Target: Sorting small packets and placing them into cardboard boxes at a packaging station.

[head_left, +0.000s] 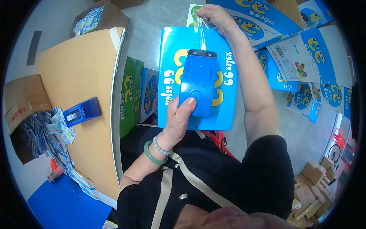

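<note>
Left hand (177,119) clasps blue tape dispenser (200,82) over blue box (169,51), right of table (84,57); right hand (217,17), beyond box's far edge, pinches clear tape (201,37); strip may wrinkle or skew if the 2 hands pull unevenly.

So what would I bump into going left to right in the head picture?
Tipped brown box, blue tool on the table, green box, held tape dispenser, brown cartons.
</note>
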`<state>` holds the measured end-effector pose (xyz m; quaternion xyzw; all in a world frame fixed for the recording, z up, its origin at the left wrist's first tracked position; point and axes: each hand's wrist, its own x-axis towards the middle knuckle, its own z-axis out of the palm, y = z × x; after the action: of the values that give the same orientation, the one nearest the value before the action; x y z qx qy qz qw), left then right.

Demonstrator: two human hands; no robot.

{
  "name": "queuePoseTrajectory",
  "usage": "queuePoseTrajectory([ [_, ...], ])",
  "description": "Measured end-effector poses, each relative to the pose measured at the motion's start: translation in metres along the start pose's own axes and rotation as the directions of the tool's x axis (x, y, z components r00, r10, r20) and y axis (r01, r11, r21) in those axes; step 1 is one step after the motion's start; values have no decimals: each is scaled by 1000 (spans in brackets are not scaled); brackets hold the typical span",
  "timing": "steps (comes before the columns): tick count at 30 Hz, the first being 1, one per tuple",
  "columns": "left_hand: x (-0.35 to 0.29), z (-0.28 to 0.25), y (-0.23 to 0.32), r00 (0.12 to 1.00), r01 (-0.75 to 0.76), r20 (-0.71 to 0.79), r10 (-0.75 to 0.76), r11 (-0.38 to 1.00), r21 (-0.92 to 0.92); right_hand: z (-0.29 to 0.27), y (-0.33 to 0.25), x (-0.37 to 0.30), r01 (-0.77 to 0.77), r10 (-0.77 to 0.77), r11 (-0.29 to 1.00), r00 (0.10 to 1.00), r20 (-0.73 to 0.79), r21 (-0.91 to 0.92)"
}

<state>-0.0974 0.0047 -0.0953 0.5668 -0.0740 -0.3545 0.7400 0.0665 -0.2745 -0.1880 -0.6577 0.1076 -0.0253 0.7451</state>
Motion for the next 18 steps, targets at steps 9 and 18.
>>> queuePoseTrajectory([
  [9,-5,4,-20,997,-54,-43,58,993,102,-7,-8,10,-66,88,981,989,116,-180],
  [18,-10,-1,-15,996,-32,-77,49,977,213,-8,-15,8,-98,110,991,986,126,-93],
])
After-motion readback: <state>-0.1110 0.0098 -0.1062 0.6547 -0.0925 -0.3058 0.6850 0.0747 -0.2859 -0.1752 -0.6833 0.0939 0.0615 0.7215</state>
